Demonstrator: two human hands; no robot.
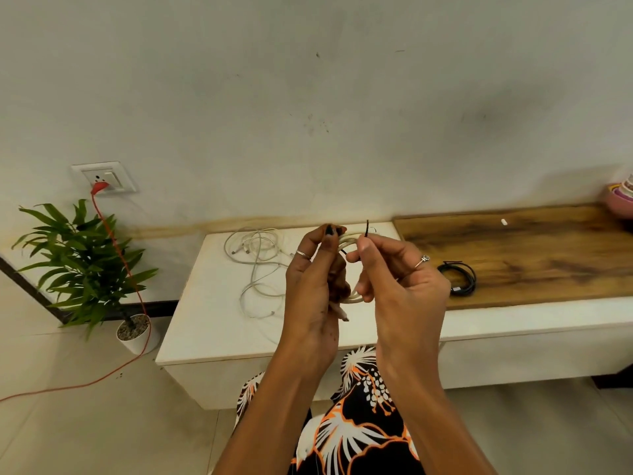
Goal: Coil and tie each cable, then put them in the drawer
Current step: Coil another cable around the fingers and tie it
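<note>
Most of a white coiled cable [349, 241] is hidden behind two raised hands in the middle of the frame; only short arcs show between the fingers. The thin black tie [367, 228] poking up above them is too small to make out clearly (where it wraps cannot be told). At the right edge, stacked pink bowls [621, 197] are cut off. An orange cord [68, 387] leaves the frame at lower left.

White cabinet top [212, 323]: loose white cables [255, 265] sprawl over back-left part; front-left strip bare, passable. Right of it, coiled black cable [459, 277] on wood shelf [548, 255]; rest mostly open.
</note>
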